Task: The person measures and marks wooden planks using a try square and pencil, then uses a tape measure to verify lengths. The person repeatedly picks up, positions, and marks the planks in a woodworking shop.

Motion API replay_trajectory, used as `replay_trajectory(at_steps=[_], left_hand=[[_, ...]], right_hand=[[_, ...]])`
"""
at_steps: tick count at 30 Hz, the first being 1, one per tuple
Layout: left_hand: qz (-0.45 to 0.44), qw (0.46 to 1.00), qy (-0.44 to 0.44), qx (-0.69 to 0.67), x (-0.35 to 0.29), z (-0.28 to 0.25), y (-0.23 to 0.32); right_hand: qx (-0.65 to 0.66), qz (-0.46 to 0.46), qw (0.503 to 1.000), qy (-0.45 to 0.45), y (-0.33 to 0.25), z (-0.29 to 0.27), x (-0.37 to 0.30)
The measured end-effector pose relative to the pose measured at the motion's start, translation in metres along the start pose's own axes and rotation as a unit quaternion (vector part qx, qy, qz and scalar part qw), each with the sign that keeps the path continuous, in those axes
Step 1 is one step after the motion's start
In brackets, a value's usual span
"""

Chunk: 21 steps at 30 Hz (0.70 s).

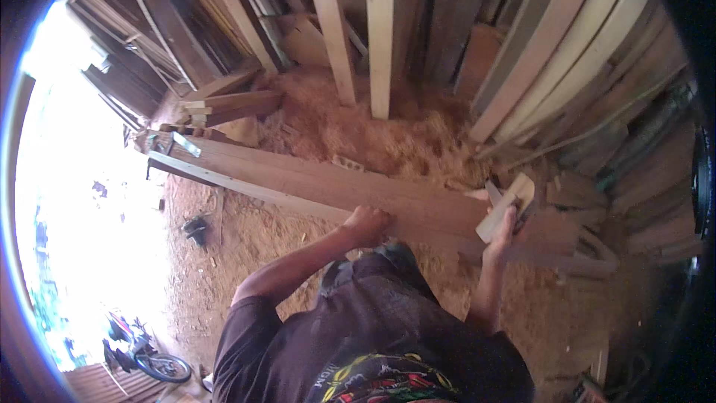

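Observation:
Across in front of me runs a long wooden bench (418,205). A long, narrow wood strip (253,189) lies along its near edge, pale on top. Curled fingers of my left hand (367,225) close over the right end of this strip, at the bench's edge. To the right, my right hand (501,237) grips a wooden hand plane (507,209) and holds it tilted up over the bench. The plane's sole and blade cannot be made out clearly. A small pale-ended metal or plastic piece (186,145) sits at the bench's far left end.
Wood shavings (335,119) pile up behind the bench. Several upright planks (379,37) lean along the back and right. A small block with holes (347,163) touches the bench's far edge. A black object (195,230) lies on the ground left; a motorbike (162,367) stands at lower left.

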State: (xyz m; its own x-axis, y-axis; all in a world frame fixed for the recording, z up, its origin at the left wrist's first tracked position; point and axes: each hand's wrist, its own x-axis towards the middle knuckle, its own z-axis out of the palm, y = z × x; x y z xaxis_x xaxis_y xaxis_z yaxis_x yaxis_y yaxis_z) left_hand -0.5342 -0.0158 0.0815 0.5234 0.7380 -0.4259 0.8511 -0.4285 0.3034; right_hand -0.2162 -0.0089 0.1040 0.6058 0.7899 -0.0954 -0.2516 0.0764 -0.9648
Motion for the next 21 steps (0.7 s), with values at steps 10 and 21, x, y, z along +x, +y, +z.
replay_trajectory(at_steps=[10, 21], left_hand=[[-0.095, 0.982, 0.162, -0.023, 0.009, 0.054, -0.01], [-0.164, 0.952, 0.259, 0.0, 0.009, 0.061, -0.004]], right_hand=[[-0.008, 0.002, 0.985, -0.174, -0.036, -0.054, -0.013], [-0.124, -0.025, 0.97, -0.207, -0.1, -0.197, -0.025]])
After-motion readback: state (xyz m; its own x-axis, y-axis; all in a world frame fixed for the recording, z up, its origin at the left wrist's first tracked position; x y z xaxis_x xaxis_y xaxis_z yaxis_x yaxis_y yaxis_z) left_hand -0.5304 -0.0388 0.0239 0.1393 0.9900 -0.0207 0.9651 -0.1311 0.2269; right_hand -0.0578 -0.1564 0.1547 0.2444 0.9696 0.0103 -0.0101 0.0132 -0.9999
